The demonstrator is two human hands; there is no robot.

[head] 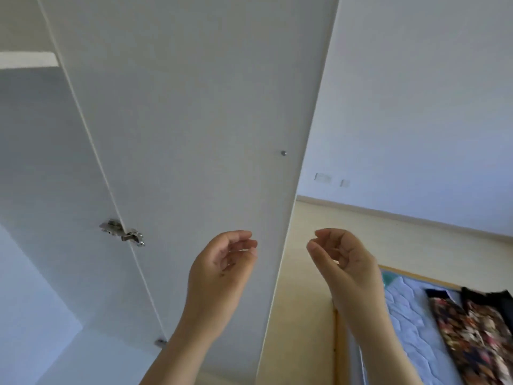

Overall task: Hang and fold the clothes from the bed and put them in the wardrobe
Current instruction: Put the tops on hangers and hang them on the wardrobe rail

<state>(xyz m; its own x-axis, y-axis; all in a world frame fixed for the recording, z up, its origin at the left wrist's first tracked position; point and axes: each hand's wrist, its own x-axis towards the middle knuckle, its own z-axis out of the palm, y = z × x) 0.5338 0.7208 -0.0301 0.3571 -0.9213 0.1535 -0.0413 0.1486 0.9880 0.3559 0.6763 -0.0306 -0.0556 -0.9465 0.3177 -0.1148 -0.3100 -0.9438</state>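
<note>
Pale bedroom walls [416, 93] and a cream floor [302, 287] are framing the scene. Nearest the camera, both forearms are reaching up and forward. The left hand [222, 262] is hovering in front of the open wardrobe door [194, 107], its fingers loosely curled around nothing. The right hand [344, 262] is hanging level with it, just past the door's free edge, palm turned inward and fingers relaxed in the same loose curl, also carrying nothing. The two hands are facing each other, apart.

Behind the left hand, the door's white inner face is filling the middle of the view; a metal hinge [122, 233] is joining it to the wardrobe [41, 162] on the left, and a small metal stud [283, 153] is showing near the free edge.

Lower right, the bed [337, 343] is standing with its wooden frame around a quilted pale-blue mattress [410, 315]. The clothes [477, 334] — a dark, multicoloured patterned heap, blurred — are lying on the mattress, well apart from both hands. Farthest off, two wall sockets [323, 177] are sitting just above the skirting.
</note>
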